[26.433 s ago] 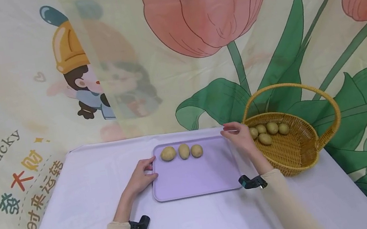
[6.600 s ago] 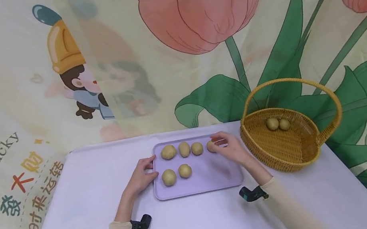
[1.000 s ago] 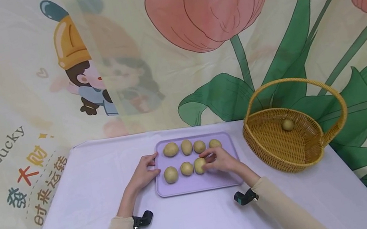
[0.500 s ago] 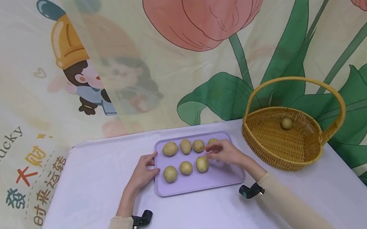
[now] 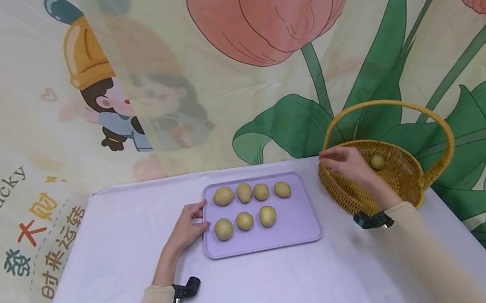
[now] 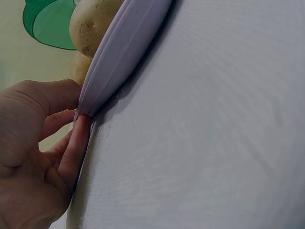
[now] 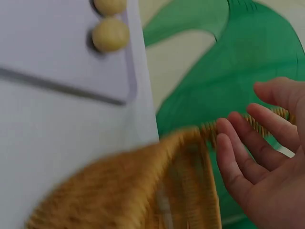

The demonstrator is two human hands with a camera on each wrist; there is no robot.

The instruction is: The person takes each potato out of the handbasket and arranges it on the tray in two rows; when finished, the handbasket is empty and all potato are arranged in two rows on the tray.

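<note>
My left hand holds the left edge of a purple tray, its thumb and fingertips at the rim, as the left wrist view also shows. On the tray lie several potatoes in two rows, among them an oval potato at the back right and a rounder potato in front. Over the left side of a wicker basket is my right hand, holding nothing. Its fingers are spread and loosely bent in the right wrist view. One potato sits inside the basket, toward the back.
The basket's tall arched handle rises over its opening. Beneath everything lies a white tablecloth. Directly behind the table hangs a printed curtain with tulips and cartoon figures.
Across the earlier frames, potatoes have passed from basket to tray. In the last second my right hand let go of the front-row potato and moved right to the basket. My left hand stayed.
</note>
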